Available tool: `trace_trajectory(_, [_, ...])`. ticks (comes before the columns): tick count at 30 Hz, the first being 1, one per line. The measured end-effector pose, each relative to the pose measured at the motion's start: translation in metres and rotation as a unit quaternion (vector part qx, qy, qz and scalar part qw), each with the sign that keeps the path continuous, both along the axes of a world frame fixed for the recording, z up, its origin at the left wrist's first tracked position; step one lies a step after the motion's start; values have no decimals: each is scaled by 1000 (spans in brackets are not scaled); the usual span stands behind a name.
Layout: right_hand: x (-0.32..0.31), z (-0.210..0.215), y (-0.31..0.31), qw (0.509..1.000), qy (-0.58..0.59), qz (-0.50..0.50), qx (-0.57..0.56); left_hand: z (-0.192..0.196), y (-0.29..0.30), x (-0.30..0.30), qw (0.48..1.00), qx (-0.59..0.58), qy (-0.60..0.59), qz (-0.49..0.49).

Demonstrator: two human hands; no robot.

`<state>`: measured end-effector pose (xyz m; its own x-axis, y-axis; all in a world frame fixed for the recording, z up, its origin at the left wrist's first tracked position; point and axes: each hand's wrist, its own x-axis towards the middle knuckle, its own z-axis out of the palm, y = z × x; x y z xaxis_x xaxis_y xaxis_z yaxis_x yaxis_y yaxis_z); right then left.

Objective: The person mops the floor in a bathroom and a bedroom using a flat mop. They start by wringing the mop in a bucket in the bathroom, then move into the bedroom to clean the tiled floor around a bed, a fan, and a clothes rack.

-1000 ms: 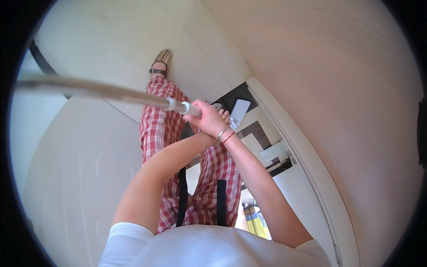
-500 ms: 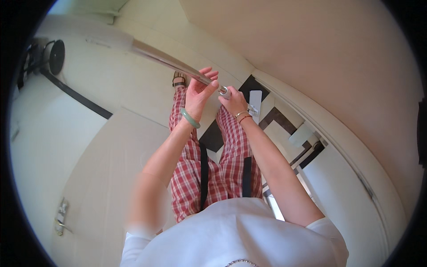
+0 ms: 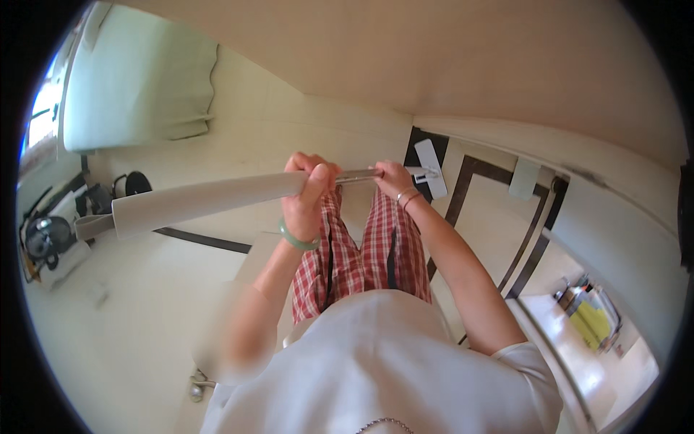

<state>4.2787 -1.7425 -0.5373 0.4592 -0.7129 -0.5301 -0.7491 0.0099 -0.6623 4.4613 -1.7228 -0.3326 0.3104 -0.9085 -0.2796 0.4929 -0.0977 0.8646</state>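
A long-handled flat mop lies across my front, its pole close to level. Its thick grey grip [image 3: 210, 202] reaches to the left and ends in a loop. My left hand [image 3: 309, 194], with a green bangle at the wrist, is wrapped round the handle where the grip meets the metal pole [image 3: 353, 175]. Farther right along the pole, my right hand [image 3: 392, 178] closes round it. Just beyond that hand shows the white rectangular mop head [image 3: 431, 170], near the floor by a dark strip.
A beige wall or panel [image 3: 463, 65] fills the upper right. Pale green cloth [image 3: 144, 87] hangs at the far left, with a black round object [image 3: 131, 184] below it. A door handle [image 3: 199, 385] shows at lower left. To the right, past a doorway, lies a yellow item [image 3: 589, 324].
The handle has swung down and its grip has come into clear view. My left hand, earlier loose with fingers spread, now wraps the handle. My view has turned, showing more of the right-hand room.
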Motion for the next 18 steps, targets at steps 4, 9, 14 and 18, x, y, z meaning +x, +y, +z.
trace_trajectory(4, [6,8,4,988,-55,-142,-16,17,-27,5,996,28,-15,-84])
trace_trajectory(9, [27,13,3,978,-54,-186,-73,20,-28,27,987,21,-51,-150])
trace_trajectory(14, [44,11,14,964,-104,-202,-137,32,-21,40,971,-32,-94,-218])
trace_trajectory(18, [62,13,22,943,-137,-203,-227,45,-11,48,962,-62,-139,-229])
